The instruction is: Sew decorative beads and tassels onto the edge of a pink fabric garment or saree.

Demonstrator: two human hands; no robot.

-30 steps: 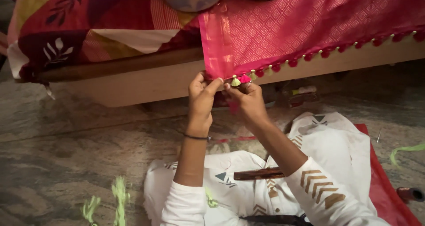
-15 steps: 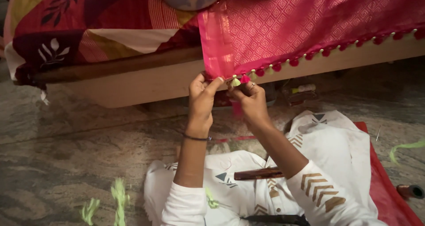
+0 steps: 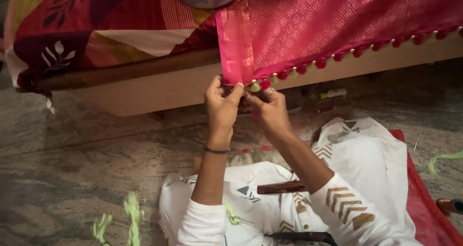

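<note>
Both hands closed in pinch — left hand [image 3: 221,106], right hand [image 3: 270,108] gripping pink fabric [image 3: 308,29] tasselled edge.

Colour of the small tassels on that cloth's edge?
Red tassels with pale beads, along the pink cloth; head view.

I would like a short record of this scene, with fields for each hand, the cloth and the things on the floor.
left hand: pinches the corner edge of the pink cloth
right hand: fingers at the same edge, beside a red tassel
cloth trim: row of small red tassels along the hem
lap: brown comb on white clothing
floor: green thread pieces at left
</note>
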